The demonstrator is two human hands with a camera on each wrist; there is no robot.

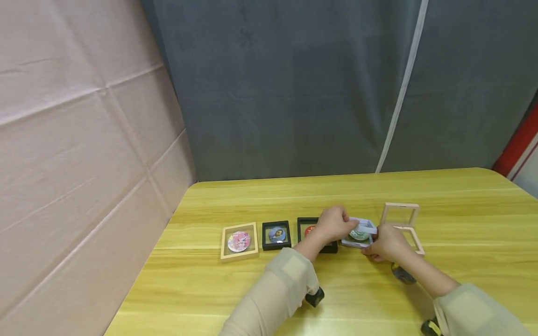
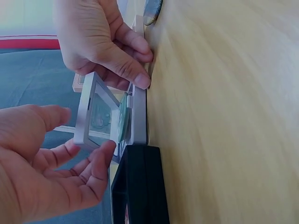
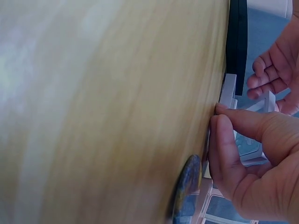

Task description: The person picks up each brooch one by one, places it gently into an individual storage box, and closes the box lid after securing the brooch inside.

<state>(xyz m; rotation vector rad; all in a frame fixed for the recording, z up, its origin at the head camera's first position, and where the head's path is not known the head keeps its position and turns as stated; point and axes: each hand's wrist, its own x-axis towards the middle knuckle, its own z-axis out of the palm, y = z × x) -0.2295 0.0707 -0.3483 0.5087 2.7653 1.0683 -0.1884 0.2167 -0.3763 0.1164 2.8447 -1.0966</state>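
Note:
A pale lavender display frame (image 1: pixel 367 229) sits at the right end of a row on the table, its hinged lid (image 2: pixel 84 112) partly raised. A green round badge (image 1: pixel 359 234) lies inside, against the clear film. My right hand (image 1: pixel 387 243) pinches the frame's near right edge between thumb and fingers. At the lid's left side, my left hand (image 1: pixel 334 224) has its loosely bent fingers touching the lid's edge, with the thumb apart from it in the left wrist view. Partly under my left wrist is a black frame (image 1: pixel 332 247) holding a red round badge (image 1: pixel 309 230).
Farther left stand a small black frame (image 1: pixel 276 246) with a blue badge and a light wood-coloured frame (image 1: pixel 239 257) with a pink badge. Behind my right hand is a raised-lid pinkish frame (image 1: pixel 416 240). A dark round badge (image 1: pixel 403 274) lies below my right wrist.

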